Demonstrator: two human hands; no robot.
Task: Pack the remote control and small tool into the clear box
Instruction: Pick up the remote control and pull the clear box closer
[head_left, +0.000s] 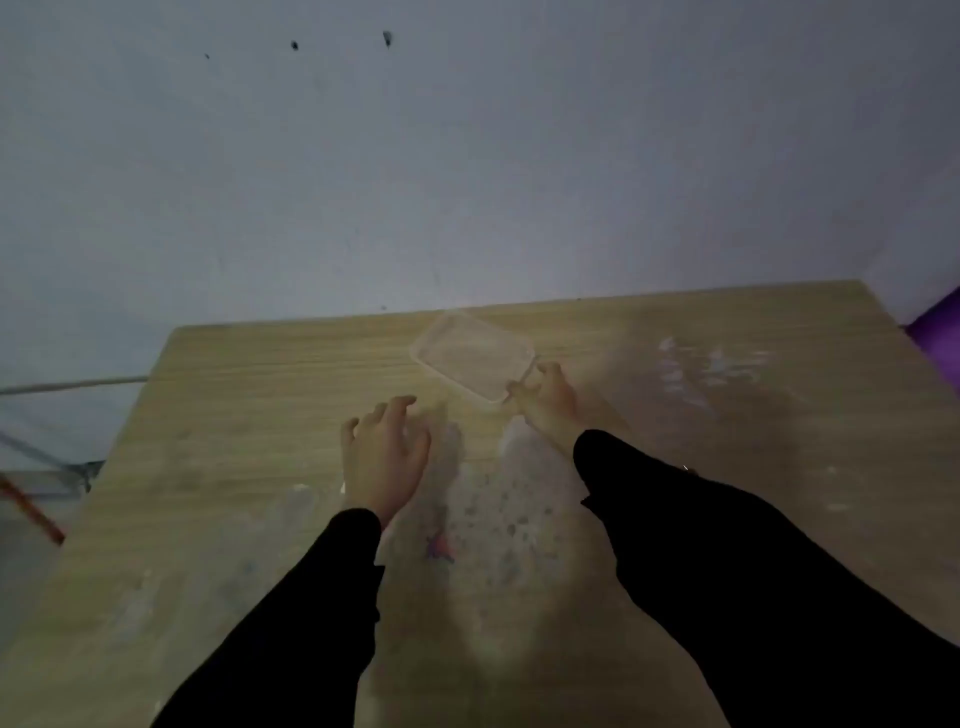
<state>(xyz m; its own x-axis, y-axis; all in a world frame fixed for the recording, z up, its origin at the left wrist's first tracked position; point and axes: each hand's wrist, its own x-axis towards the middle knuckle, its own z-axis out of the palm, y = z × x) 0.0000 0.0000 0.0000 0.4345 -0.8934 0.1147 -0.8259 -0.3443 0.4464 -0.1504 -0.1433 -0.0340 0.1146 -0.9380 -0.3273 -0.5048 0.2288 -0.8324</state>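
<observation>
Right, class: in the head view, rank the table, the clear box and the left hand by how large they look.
1. table
2. clear box and left hand: look alike; the hand is nearer the camera, so unranked.

A light wood-grain counter (249, 395) stands against a pale wall, its top smeared with whitish and dark stains. A clear box (470, 356) lies flat on it near the far edge, turned at an angle. Most stains lie nearer than the box and to its right.
</observation>
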